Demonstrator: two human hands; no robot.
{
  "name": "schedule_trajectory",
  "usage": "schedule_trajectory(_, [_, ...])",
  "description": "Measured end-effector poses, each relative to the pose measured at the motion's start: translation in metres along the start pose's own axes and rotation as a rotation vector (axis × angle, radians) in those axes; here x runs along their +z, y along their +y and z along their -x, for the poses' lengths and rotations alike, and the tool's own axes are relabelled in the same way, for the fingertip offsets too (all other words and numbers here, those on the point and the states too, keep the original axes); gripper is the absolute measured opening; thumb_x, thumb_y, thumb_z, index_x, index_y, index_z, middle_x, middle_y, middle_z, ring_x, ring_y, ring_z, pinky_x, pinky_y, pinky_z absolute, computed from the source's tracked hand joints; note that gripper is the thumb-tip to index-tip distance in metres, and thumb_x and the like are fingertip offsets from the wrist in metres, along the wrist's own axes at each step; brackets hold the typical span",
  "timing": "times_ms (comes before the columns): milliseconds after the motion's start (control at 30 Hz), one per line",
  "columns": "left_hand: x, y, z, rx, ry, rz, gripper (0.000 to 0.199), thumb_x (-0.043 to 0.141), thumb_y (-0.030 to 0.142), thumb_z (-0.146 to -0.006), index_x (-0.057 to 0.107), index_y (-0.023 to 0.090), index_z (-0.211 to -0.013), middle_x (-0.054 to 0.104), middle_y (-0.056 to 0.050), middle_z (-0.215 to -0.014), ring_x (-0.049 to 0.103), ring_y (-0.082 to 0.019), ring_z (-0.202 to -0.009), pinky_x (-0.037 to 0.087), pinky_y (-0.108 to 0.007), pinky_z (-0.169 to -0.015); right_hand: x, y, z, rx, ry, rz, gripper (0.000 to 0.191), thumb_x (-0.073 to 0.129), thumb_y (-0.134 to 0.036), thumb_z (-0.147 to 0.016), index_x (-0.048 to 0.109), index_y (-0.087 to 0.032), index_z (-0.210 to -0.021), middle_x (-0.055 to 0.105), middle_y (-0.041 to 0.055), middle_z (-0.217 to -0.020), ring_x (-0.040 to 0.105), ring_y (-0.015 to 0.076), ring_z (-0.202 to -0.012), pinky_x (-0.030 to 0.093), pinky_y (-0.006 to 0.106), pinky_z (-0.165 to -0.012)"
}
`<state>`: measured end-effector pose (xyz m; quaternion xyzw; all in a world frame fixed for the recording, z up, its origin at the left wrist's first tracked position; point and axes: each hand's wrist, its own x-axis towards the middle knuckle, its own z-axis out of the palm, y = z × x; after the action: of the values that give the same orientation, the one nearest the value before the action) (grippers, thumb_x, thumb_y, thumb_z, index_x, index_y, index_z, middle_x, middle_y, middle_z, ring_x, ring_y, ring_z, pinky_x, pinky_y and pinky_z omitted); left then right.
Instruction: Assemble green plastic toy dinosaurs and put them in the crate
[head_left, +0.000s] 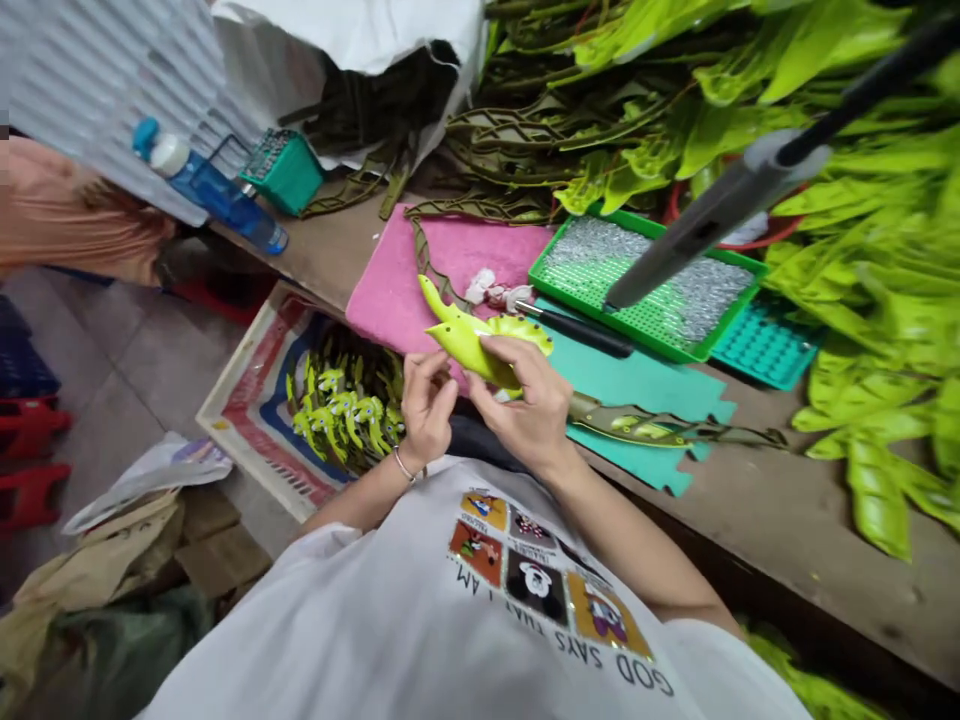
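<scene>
The largest thing was the brown workbench point(757, 510), which ran along the front of the person. On its far and right side lay a great heap of yellow-green pieces point(862, 230). Lower than the bench, at the left, stood a box point(251, 468) with many similar small pieces inside. On the bench there was a pink cloth point(382, 280), and to the right of it a teal foam mat point(652, 390), on which a dark olive strip point(615, 418) was lying. Beyond the mat was a green tray point(733, 313) of small silvery parts, and a grey tool point(697, 220) came down from above, in front of the tray. The right hand point(529, 400) was holding one yellow-green piece point(469, 342) between thumb and fingers, above the near edge of the pink cloth. The left hand point(427, 405) was just beside this piece, its thumb and fingertips close together; I cannot tell if they pinched something. Smallest were the white bundles point(481, 286), which rested on the cloth.
</scene>
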<state>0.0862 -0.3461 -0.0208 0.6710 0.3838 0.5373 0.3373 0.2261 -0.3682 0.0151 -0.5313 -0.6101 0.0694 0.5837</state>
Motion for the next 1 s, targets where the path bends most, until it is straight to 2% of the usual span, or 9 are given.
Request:
schedule_trajectory(67, [0.007, 0.001, -0.004, -0.003, -0.083, 0.065, 0.034, 0.058, 0.034, -0.099, 0.055, 0.03, -0.132, 0.053, -0.002, -0.108, 0.057, -0.013, -0.092, 0.05, -0.025, -0.082, -0.024, 0.007, 0.004, -0.011, -0.032, 0.016, 0.034, 0.067, -0.018, -0.087, 0.063, -0.022, -0.121, 0.074, 0.0098, -0.109, 0.071, 0.0221, -0.102, 0.06, 0.039, -0.088])
schedule_trajectory(133, [0.015, 0.003, -0.016, -0.021, -0.227, 0.116, 0.036, 0.055, 0.033, -0.1, 0.051, 0.028, -0.136, 0.057, -0.003, -0.11, 0.06, -0.014, -0.095, 0.051, -0.026, -0.085, -0.06, 0.018, 0.008, -0.002, -0.076, 0.07, 0.036, 0.069, -0.02, -0.086, 0.064, -0.022, -0.121, 0.073, 0.0101, -0.112, 0.071, 0.0225, -0.102, 0.06, 0.039, -0.087])
schedule_trajectory(267, [0.048, 0.015, -0.051, 0.022, -0.673, 0.094, 0.028, 0.044, 0.03, -0.103, 0.054, 0.021, -0.128, 0.064, -0.007, -0.113, 0.064, -0.017, -0.103, 0.051, -0.03, -0.092, -0.146, 0.042, 0.023, 0.12, -0.129, 0.284, 0.033, 0.075, -0.028, -0.081, 0.069, -0.025, -0.113, 0.074, 0.0086, -0.107, 0.071, 0.0245, -0.097, 0.059, 0.041, -0.085])
schedule_trajectory(367, [0.086, 0.026, -0.075, 0.05, -1.062, -0.124, 0.03, 0.037, 0.028, -0.102, 0.055, 0.017, -0.123, 0.066, -0.01, -0.114, 0.063, -0.021, -0.106, 0.048, -0.034, -0.095, -0.184, 0.054, 0.039, 0.192, -0.287, 0.351, 0.026, 0.072, -0.03, -0.084, 0.071, -0.026, -0.11, 0.074, 0.0084, -0.104, 0.071, 0.024, -0.093, 0.059, 0.041, -0.085])
schedule_trajectory(433, [0.114, 0.031, -0.087, 0.026, -1.343, -0.305, 0.032, 0.036, 0.032, -0.102, 0.057, 0.016, -0.119, 0.068, -0.01, -0.108, 0.063, -0.023, -0.101, 0.046, -0.034, -0.091, -0.189, 0.059, 0.051, 0.205, -0.386, 0.358, 0.024, 0.068, -0.029, -0.087, 0.071, -0.025, -0.11, 0.074, 0.0091, -0.105, 0.071, 0.0239, -0.094, 0.059, 0.042, -0.086])
schedule_trajectory(500, [0.138, 0.033, -0.094, 0.006, -1.591, -0.414, 0.038, 0.034, 0.038, -0.102, 0.06, 0.014, -0.112, 0.068, -0.011, -0.102, 0.062, -0.023, -0.093, 0.044, -0.032, -0.085, -0.182, 0.061, 0.061, 0.209, -0.413, 0.37, 0.023, 0.065, -0.027, -0.089, 0.07, -0.024, -0.111, 0.074, 0.0097, -0.107, 0.07, 0.024, -0.095, 0.059, 0.043, -0.086])
schedule_trajectory(600, [0.162, 0.029, -0.097, -0.009, -1.82, -0.416, 0.048, 0.029, 0.043, -0.101, 0.064, 0.011, -0.101, 0.068, -0.012, -0.104, 0.058, -0.02, -0.089, 0.041, -0.028, -0.081, -0.169, 0.062, 0.071, 0.207, -0.402, 0.382, 0.022, 0.062, -0.024, -0.09, 0.07, -0.023, -0.11, 0.073, 0.0101, -0.107, 0.069, 0.0242, -0.096, 0.058, 0.044, -0.085])
schedule_trajectory(800, [0.166, 0.015, -0.094, -0.137, -1.922, -0.27, 0.058, 0.035, 0.058, -0.096, 0.07, 0.012, -0.099, 0.071, -0.008, -0.103, 0.056, -0.018, -0.089, 0.04, -0.025, -0.081, -0.163, 0.048, 0.074, 0.155, -0.36, 0.397, 0.024, 0.065, -0.022, -0.088, 0.068, -0.021, -0.112, 0.072, 0.0092, -0.103, 0.067, 0.0225, -0.091, 0.056, 0.04, -0.081])
schedule_trajectory(1000, [0.161, 0.012, -0.092, -0.226, -1.959, -0.175, 0.057, 0.037, 0.056, -0.096, 0.073, 0.011, -0.097, 0.072, -0.008, -0.102, 0.055, -0.017, -0.087, 0.041, -0.023, -0.079, -0.154, 0.036, 0.082, 0.101, -0.33, 0.47, 0.022, 0.067, -0.02, -0.087, 0.067, -0.022, -0.109, 0.073, 0.0067, -0.098, 0.062, 0.0225, -0.088, 0.049, 0.04, -0.078])
